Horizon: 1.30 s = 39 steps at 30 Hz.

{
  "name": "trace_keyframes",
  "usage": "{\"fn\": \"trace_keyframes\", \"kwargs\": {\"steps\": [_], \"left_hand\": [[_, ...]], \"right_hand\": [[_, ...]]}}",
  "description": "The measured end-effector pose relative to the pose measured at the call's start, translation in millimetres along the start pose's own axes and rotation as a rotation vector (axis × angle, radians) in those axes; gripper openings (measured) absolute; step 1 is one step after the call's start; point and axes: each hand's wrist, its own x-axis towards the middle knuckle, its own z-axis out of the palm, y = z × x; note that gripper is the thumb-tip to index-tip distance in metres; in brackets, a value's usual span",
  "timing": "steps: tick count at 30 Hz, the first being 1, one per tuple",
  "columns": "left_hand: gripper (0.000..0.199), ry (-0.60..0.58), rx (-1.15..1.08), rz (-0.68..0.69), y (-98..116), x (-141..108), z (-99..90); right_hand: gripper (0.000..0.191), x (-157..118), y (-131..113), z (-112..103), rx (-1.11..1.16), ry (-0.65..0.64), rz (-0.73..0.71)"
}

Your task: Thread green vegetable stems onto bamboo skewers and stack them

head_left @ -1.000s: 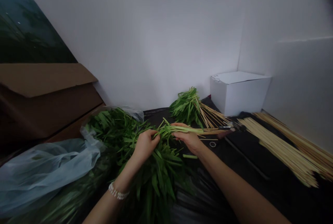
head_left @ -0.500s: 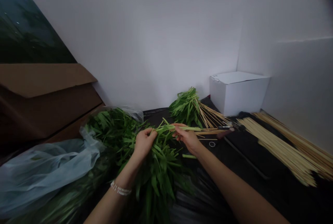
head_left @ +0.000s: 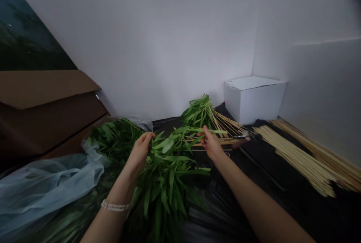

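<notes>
My right hand (head_left: 210, 143) is closed on a leafy green stalk (head_left: 219, 132) that looks like water spinach, its pale cut end pointing right past the fingers. From there its leaves (head_left: 169, 141) stretch left toward my left hand (head_left: 141, 148). That hand is pinched at the leafy end; what its fingertips hold is partly hidden. Below both hands lies a loose heap of the same greens (head_left: 166, 183). Beyond my right hand rests a bundle of greens (head_left: 199, 111) beside thin wooden sticks (head_left: 225, 122).
A white box (head_left: 254, 100) stands against the back wall. Long pale sticks (head_left: 296, 156) lie at the right, next to a flat black case (head_left: 270, 164). On the left are a translucent plastic bag (head_left: 50, 183), more greens (head_left: 113, 135) and an open cardboard box (head_left: 47, 111).
My hands have moved apart, the left one leftward and the right one slightly right and up. More of the stalk's leaves now show between them. The view has shifted slightly.
</notes>
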Motion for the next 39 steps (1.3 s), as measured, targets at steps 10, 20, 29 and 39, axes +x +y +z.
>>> {"fn": "trace_keyframes", "kwargs": {"steps": [10, 20, 29, 39], "left_hand": [[0.011, -0.071, -0.596, -0.049, 38.6, -13.9, -19.9], [0.013, -0.056, -0.593, -0.062, 42.2, -23.8, -21.0], [0.011, -0.171, -0.697, -0.119, 49.6, -32.1, -19.9], [0.008, 0.005, -0.402, -0.048, 63.9, -30.9, -20.5]], "right_hand": [[0.046, 1.9, 15.3, -4.4, -0.05, 0.014, 0.1], [0.043, -0.7, 13.6, -0.3, -0.051, 0.011, 0.117], [0.057, -8.2, 12.5, 2.1, -0.219, -0.004, 0.113], [0.053, -13.0, 10.4, 6.5, -0.271, -0.002, 0.113]]}}
